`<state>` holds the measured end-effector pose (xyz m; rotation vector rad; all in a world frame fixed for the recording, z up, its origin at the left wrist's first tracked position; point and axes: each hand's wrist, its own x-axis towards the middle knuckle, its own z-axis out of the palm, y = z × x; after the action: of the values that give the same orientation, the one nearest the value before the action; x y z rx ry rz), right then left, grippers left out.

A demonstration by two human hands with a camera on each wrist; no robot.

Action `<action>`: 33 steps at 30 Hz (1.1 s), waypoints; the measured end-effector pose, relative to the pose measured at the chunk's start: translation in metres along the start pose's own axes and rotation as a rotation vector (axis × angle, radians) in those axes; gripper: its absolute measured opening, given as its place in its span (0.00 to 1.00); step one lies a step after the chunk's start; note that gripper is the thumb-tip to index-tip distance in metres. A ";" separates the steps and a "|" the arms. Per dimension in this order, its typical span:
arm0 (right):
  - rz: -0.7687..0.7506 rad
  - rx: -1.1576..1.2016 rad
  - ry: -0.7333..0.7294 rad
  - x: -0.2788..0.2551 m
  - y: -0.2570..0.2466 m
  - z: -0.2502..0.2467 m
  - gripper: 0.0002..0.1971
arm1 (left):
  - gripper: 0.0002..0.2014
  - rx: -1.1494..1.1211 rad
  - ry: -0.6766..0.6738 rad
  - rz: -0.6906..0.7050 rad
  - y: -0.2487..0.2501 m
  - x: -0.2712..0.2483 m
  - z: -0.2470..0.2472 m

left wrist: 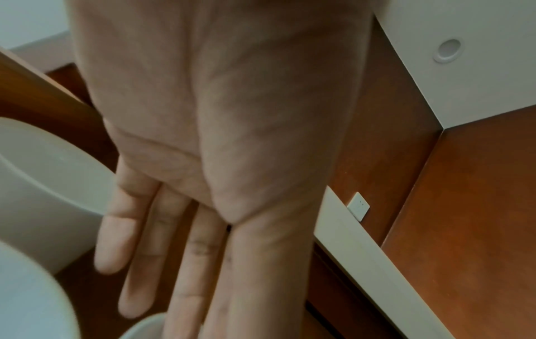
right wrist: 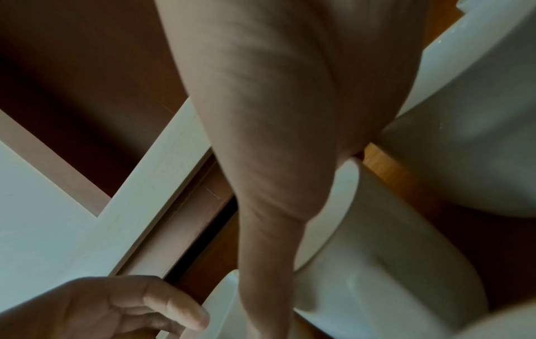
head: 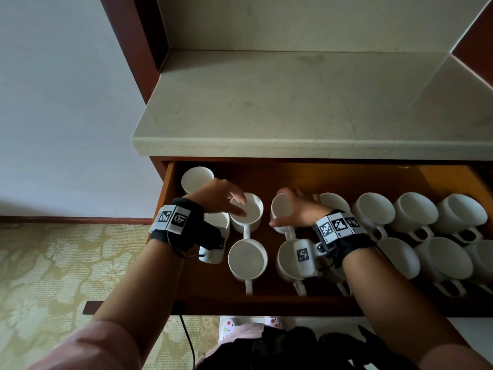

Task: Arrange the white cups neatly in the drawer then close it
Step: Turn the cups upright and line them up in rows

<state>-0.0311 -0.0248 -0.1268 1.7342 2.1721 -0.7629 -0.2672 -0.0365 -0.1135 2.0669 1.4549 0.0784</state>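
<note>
The wooden drawer (head: 165, 209) is pulled open and holds several white cups in two rough rows. My left hand (head: 238, 205) reaches over the rim of an upright cup (head: 250, 218) in the back row, with its fingers (left wrist: 180, 263) straight and its palm open. My right hand (head: 290, 209) grips the neighbouring cup (head: 280, 206): the thumb (right wrist: 269, 229) lies along the near side and the fingers curl over the far rim. That cup (right wrist: 377, 263) tilts toward the left. A lone cup (head: 196, 178) stands in the back-left corner.
More cups (head: 414, 212) fill the drawer's right half, and two (head: 248, 259) stand in the front row near the drawer front (head: 266, 305). A pale stone counter (head: 266, 116) overhangs the drawer's back. Patterned carpet (head: 53, 263) and a wall lie to the left.
</note>
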 end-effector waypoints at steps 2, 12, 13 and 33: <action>0.003 -0.002 -0.003 0.001 0.000 0.000 0.44 | 0.17 -0.019 -0.014 -0.018 -0.001 -0.002 -0.004; 0.010 -0.007 -0.009 0.000 0.000 -0.001 0.47 | 0.06 -0.099 0.043 -0.126 -0.025 -0.024 -0.023; 0.013 0.004 -0.017 -0.001 -0.001 -0.002 0.49 | 0.06 -0.117 0.039 -0.149 -0.028 -0.026 -0.022; -0.085 -0.133 -0.012 0.031 -0.049 0.011 0.26 | 0.20 -0.001 -0.033 -0.097 -0.038 -0.033 -0.004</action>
<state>-0.0875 -0.0127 -0.1397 1.5783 2.2453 -0.6316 -0.3134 -0.0552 -0.1195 1.9843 1.5323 0.0064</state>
